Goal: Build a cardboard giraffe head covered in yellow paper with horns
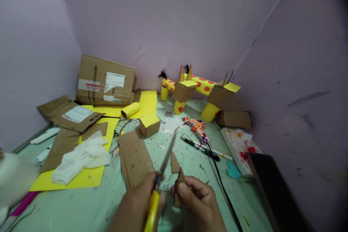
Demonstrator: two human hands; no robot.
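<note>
Gap between black cord and dark phone, white packet blocking beyond

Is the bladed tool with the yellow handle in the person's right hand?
No, the left hand grips the yellow-handled tool, while the right hand holds a small cardboard piece.

The left hand and its yellow-handled blade blur; far to that hand's left, the view's edge crops a white object.
</note>
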